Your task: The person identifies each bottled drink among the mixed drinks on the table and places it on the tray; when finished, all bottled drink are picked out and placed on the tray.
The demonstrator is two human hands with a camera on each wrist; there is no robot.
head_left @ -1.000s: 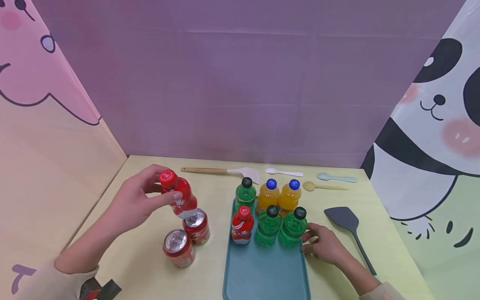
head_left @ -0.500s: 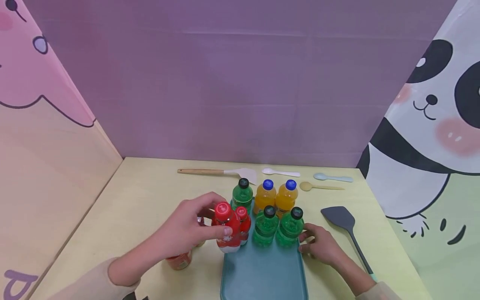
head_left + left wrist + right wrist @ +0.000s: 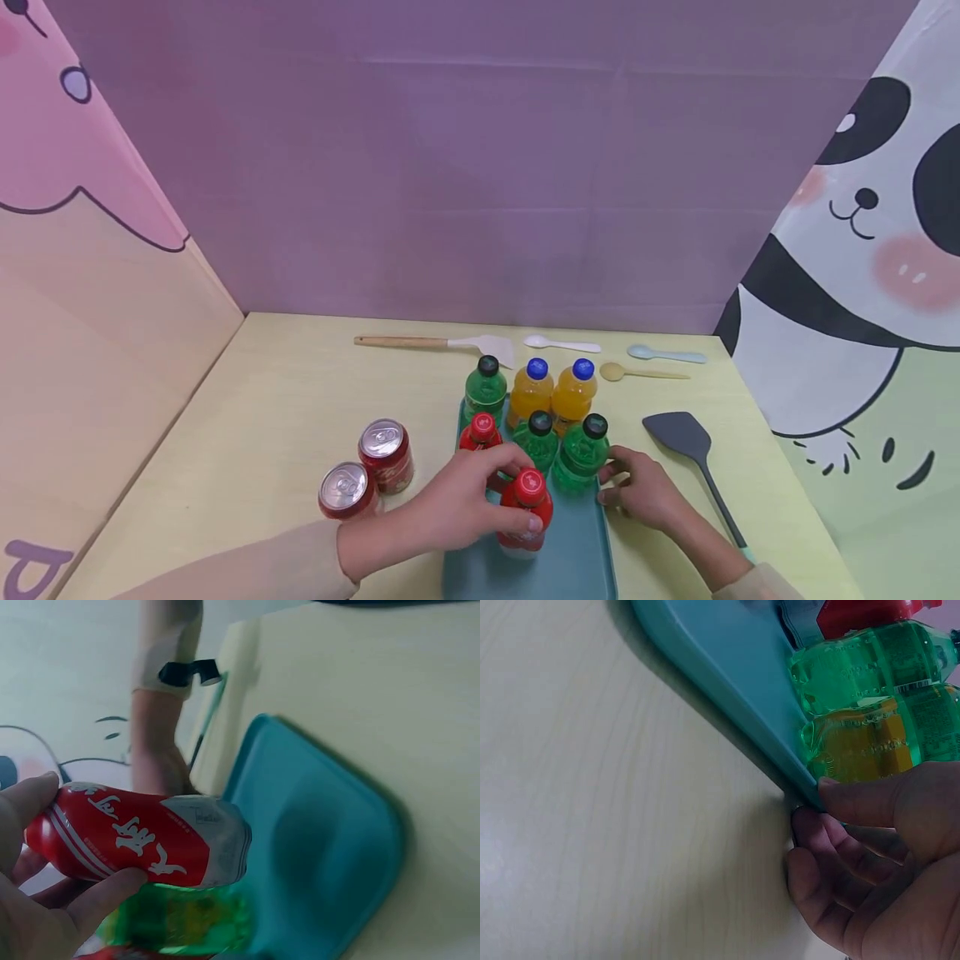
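Observation:
My left hand grips a red-capped cola bottle around its upper part. In the left wrist view the cola bottle is held just above the teal tray, apart from its surface. My right hand is at the tray's right edge; in the right wrist view its thumb lies on the tray rim with the curled fingers beside and under it. Another cola bottle stands on the tray, partly hidden by my left hand. Green bottles and orange drink bottles stand there too.
Two red soda cans stand left of the tray. A wooden-handled spatula, a white spoon, a blue spoon and a yellow spoon lie at the back. A dark turner lies at right.
My left hand has carried the cola bottle rightward from above the cans to over the tray, in front of the other bottles. My right hand stays at the tray's edge.

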